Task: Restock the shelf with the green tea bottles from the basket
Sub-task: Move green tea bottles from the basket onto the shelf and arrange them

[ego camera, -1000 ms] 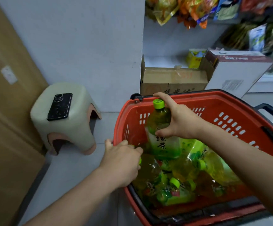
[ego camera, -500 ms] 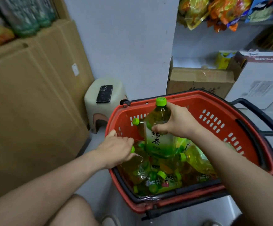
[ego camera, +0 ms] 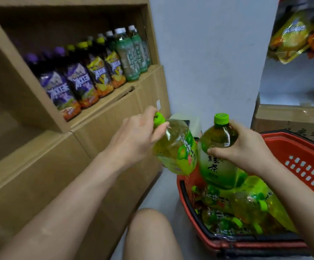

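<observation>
Head camera: nearest, the red basket (ego camera: 302, 145) holds loose green tea bottles (ego camera: 246, 209). Above it the right hand (ego camera: 246, 147) clasps an upright bottle (ego camera: 218, 162) at its shoulder, and the left hand (ego camera: 133, 139) grips a tilted bottle (ego camera: 175, 147) by the neck. Beyond, the cardboard shelf (ego camera: 99, 109) carries rowed drinks (ego camera: 96, 72).

The head camera looks down and forward, close above the basket (ego camera: 293, 147), shelf (ego camera: 96, 112) at left.

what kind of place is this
Probably a small shop or its stockroom: a cardboard shelf lined with bottled drinks, snack bags at upper right, and a red shopping basket full of green tea bottles.
</observation>
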Demonstrator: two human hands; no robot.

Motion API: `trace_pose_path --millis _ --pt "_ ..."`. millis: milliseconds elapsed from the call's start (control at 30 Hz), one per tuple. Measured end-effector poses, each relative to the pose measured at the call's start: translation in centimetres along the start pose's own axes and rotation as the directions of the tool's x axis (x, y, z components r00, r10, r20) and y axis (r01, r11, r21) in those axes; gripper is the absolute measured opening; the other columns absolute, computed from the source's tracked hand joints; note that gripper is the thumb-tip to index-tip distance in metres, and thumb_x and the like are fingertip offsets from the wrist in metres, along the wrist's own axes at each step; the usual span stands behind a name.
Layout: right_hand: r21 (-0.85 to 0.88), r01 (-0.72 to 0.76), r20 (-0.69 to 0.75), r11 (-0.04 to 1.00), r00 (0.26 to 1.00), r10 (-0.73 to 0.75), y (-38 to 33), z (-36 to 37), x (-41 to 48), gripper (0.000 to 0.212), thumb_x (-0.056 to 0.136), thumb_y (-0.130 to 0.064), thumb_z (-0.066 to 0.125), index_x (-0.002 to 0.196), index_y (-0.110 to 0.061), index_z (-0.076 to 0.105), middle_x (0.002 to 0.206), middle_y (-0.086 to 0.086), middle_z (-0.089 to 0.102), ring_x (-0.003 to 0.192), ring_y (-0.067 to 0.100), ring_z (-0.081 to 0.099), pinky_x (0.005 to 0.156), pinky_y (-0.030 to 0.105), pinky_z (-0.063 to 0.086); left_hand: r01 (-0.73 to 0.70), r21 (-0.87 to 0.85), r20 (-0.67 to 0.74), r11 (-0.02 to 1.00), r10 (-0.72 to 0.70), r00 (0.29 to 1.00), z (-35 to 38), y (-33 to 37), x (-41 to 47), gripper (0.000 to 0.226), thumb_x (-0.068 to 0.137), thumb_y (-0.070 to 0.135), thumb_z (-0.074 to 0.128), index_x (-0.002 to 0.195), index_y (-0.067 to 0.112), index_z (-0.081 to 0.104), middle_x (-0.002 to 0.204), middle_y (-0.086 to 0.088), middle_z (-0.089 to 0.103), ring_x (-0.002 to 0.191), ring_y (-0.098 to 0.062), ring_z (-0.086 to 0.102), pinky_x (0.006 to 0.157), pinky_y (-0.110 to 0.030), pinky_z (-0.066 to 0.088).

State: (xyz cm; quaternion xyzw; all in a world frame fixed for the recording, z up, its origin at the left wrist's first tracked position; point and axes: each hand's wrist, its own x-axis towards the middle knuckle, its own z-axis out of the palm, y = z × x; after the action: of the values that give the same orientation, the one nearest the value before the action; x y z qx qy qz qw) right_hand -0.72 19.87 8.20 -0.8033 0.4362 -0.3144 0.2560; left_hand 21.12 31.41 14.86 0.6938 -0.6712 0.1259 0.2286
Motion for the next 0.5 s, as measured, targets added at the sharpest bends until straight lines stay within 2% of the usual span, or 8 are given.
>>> trace_pose_path --millis 67,100,133,233,333,367,433,500 --pt "0.091 0.068 -0.049 0.994 0.997 -0.064 -3.5 -0.5 0.5 0.065 0.062 -0.028 0.086 0.118 -0.028 0.054 0.082 -0.025 0.055 0.071 -0.01 0.049 0.062 0.004 0.036 0.014 0.051 -0.091 0.999 -0.01 0.996 -3.4 -0.5 -0.6 0.042 0.089 0.054 0.038 0.107 0.018 0.046 0.09 -0.012 0.065 0.084 -0.04 0.058 0.069 -0.045 0.046" --pt "0.135 0.112 -0.06 0.985 0.993 -0.104 -5.3 -0.7 0.7 0.067 0.061 -0.026 0.087 0.119 -0.03 0.053 0.081 -0.029 0.052 0.07 -0.013 0.047 0.061 0.0 0.035 0.032 0.093 -0.13 0.995 -0.02 0.991 -5.2 -0.9 -1.0 0.041 0.09 0.053 0.039 0.109 0.017 0.046 0.091 -0.013 0.066 0.084 -0.04 0.059 0.069 -0.045 0.046" --pt "0.179 0.159 -0.059 0.971 0.987 -0.15 -7.3 -0.7 0.8 0.069 0.06 -0.026 0.087 0.12 -0.032 0.052 0.082 -0.03 0.051 0.071 -0.012 0.048 0.062 0.002 0.035 0.062 0.13 -0.169 0.99 -0.04 0.985 -6.9 -1.4 -1.5 0.041 0.091 0.052 0.04 0.109 0.016 0.046 0.091 -0.014 0.066 0.084 -0.041 0.059 0.069 -0.045 0.045" --pt "0.298 0.256 -0.031 0.92 0.965 -0.259 -13.1 0.0 1.0 0.073 0.055 -0.03 0.087 0.12 -0.038 0.054 0.09 -0.021 0.062 0.083 0.003 0.059 0.077 0.023 0.043 0.178 0.192 -0.297 0.965 -0.116 0.948 -11.9 -3.1 -3.8 0.04 0.092 0.051 0.04 0.109 0.016 0.047 0.089 -0.015 0.067 0.086 -0.043 0.058 0.071 -0.045 0.044" --pt "0.45 0.327 -0.025 0.831 0.935 -0.355 -18.7 2.1 1.6 0.069 0.047 -0.045 0.085 0.11 -0.049 0.056 0.103 -0.018 0.068 0.095 0.004 0.064 0.09 0.034 0.052 0.247 0.284 -0.408 0.927 -0.116 0.905 -16.2 -4.5 -5.7 0.041 0.094 0.048 0.039 0.114 0.015 0.048 0.092 -0.017 0.067 0.086 -0.045 0.058 0.07 -0.044 0.041" --pt "0.475 0.353 -0.033 0.806 0.923 -0.384 -20.4 3.0 1.9 0.077 0.046 -0.05 0.084 0.117 -0.047 0.056 0.112 -0.014 0.067 0.101 0.005 0.063 0.094 0.035 0.05 0.267 0.328 -0.424 0.906 -0.112 0.899 -17.5 -5.0 -6.2 0.043 0.094 0.049 0.037 0.117 0.015 0.047 0.094 -0.017 0.067 0.086 -0.046 0.058 0.07 -0.044 0.041" --pt "0.488 0.392 -0.032 0.78 0.901 -0.432 -23.7 4.8 2.1 0.097 0.051 -0.048 0.086 0.137 -0.029 0.046 0.131 -0.008 0.058 0.111 0.0 0.052 0.1 0.023 0.04 0.325 0.406 -0.443 0.854 -0.127 0.888 -19.7 -6.2 -7.0 0.044 0.094 0.05 0.034 0.118 0.014 0.045 0.095 -0.019 0.067 0.083 -0.047 0.059 0.069 -0.046 0.044" --pt "0.509 0.414 -0.007 0.755 0.879 -0.477 -26.9 6.4 2.4 0.098 0.059 -0.039 0.086 0.143 -0.019 0.04 0.137 -0.005 0.053 0.116 0.0 0.046 0.102 0.02 0.036 0.415 0.441 -0.466 0.796 -0.193 0.864 -21.5 -7.9 -7.9 0.043 0.095 0.048 0.033 0.118 0.014 0.044 0.097 -0.019 0.066 0.083 -0.046 0.058 0.067 -0.043 0.042"
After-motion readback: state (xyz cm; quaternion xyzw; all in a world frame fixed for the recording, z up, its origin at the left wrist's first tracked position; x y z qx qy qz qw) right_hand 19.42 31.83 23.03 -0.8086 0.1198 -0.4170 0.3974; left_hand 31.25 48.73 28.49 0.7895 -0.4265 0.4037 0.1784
